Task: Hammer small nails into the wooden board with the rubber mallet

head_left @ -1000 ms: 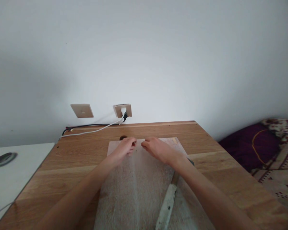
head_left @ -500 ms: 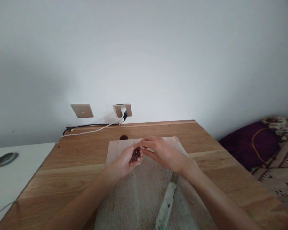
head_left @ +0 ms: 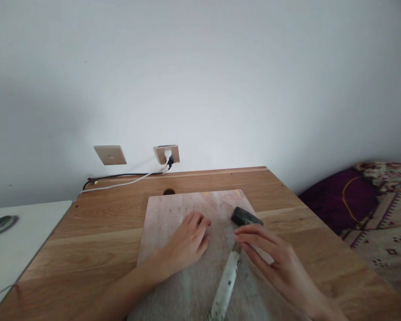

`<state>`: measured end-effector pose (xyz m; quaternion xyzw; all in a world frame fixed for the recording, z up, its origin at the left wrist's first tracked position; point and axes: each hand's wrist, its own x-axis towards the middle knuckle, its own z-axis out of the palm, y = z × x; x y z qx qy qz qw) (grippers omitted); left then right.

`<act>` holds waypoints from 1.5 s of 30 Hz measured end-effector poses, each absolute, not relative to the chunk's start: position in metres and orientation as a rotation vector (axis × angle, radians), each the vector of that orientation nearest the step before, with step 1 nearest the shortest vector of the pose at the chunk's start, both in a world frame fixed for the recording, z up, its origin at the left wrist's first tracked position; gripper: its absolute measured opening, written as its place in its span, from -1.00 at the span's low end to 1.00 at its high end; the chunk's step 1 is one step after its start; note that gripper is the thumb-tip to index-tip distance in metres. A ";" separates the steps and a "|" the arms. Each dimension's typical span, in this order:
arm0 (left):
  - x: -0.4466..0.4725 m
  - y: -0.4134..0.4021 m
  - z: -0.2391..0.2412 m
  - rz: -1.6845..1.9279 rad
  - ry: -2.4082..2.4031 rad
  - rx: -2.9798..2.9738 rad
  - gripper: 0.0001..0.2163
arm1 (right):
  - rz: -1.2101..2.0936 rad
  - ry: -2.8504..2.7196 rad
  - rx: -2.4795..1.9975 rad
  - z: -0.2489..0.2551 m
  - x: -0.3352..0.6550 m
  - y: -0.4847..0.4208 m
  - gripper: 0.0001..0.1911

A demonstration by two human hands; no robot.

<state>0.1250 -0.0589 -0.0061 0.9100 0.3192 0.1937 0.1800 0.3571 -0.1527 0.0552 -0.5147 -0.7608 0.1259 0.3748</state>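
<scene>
A pale wooden board [head_left: 160,214] lies on the wooden desk [head_left: 96,223]. My left hand [head_left: 187,243] rests on the board near its middle, fingers curled together, and a small dark bit shows between the fingertips. A hammer [head_left: 225,285] with a black head [head_left: 245,217] and a whitish, stained handle lies on the board's right part. My right hand [head_left: 274,261] is over the handle just below the head, fingers stretched out and slightly apart, not wrapped round it. A row of tiny dark dots [head_left: 194,208] runs near the board's far edge.
Two wall plates [head_left: 110,154] sit above the desk's far edge; a white plug and cables [head_left: 127,182] run along it. A round hole [head_left: 169,191] is in the desk. A white surface [head_left: 23,232] with a dark disc stands left, patterned bedding [head_left: 370,209] right.
My hands left the board's far edge. The left hand gathered small dark pieces and came down onto the board; the right hand swung right and back to the hammer.
</scene>
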 end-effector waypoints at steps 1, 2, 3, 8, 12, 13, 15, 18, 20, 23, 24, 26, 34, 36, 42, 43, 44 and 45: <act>0.122 -0.062 -0.005 0.544 0.879 2.585 -0.79 | 0.301 -1.939 -1.337 0.050 0.359 -0.161 -0.79; 0.119 -0.065 -0.004 0.540 0.852 2.587 -0.75 | 0.275 -1.919 -1.358 0.043 0.361 -0.169 -0.79; 0.115 -0.069 -0.002 0.533 0.817 2.585 -0.71 | 0.250 -1.893 -1.385 0.037 0.364 -0.177 -0.79; 0.085 -0.096 0.011 0.455 0.717 2.606 -0.59 | 0.083 -1.752 -1.557 -0.001 0.387 -0.213 -0.80; 0.076 -0.129 0.013 0.408 0.838 2.522 -0.68 | -0.122 -1.753 -1.588 -0.031 0.408 -0.233 -0.81; 0.079 -0.137 0.013 0.378 0.858 2.493 -0.67 | -0.148 -1.755 -1.597 -0.037 0.411 -0.236 -0.81; 0.095 -0.148 0.011 0.319 0.882 2.436 -0.54 | -0.158 -1.735 -1.636 -0.044 0.411 -0.240 -0.76; 0.128 -0.154 0.012 0.245 0.913 2.299 -0.37 | -0.089 -1.631 -1.722 -0.045 0.402 -0.242 -0.68; 0.147 -0.152 0.013 0.178 0.963 2.214 -0.36 | -0.041 -1.559 -1.755 -0.041 0.396 -0.242 -0.65; 0.162 -0.148 0.018 0.134 1.054 2.147 -0.47 | -0.044 -1.525 -1.749 -0.036 0.394 -0.241 -0.70; 0.163 -0.146 0.021 0.156 1.068 2.115 -0.50 | -0.056 -1.527 -1.737 -0.035 0.395 -0.241 -0.73; 0.160 -0.141 0.028 0.215 1.036 1.924 -0.57 | -0.066 -1.537 -1.708 -0.032 0.398 -0.238 -0.79; 0.108 -0.109 0.047 0.302 0.534 0.819 -0.66 | 0.054 -1.565 -1.579 -0.008 0.393 -0.209 -0.85; 0.095 -0.110 0.048 0.401 0.454 0.790 -0.63 | 0.123 -1.580 -1.556 -0.003 0.389 -0.201 -0.84; 0.074 -0.125 0.034 0.629 0.675 1.076 -0.51 | 0.492 -1.743 -1.609 0.013 0.378 -0.170 -0.76; 0.070 -0.125 0.030 0.704 0.824 1.153 -0.51 | 0.529 -1.779 -1.622 0.016 0.375 -0.162 -0.76; 0.065 -0.124 0.026 0.770 0.982 1.220 -0.52 | 0.545 -1.819 -1.627 0.018 0.371 -0.153 -0.78; 0.058 -0.122 0.023 0.813 1.132 1.278 -0.52 | 0.545 -1.866 -1.624 0.020 0.367 -0.144 -0.79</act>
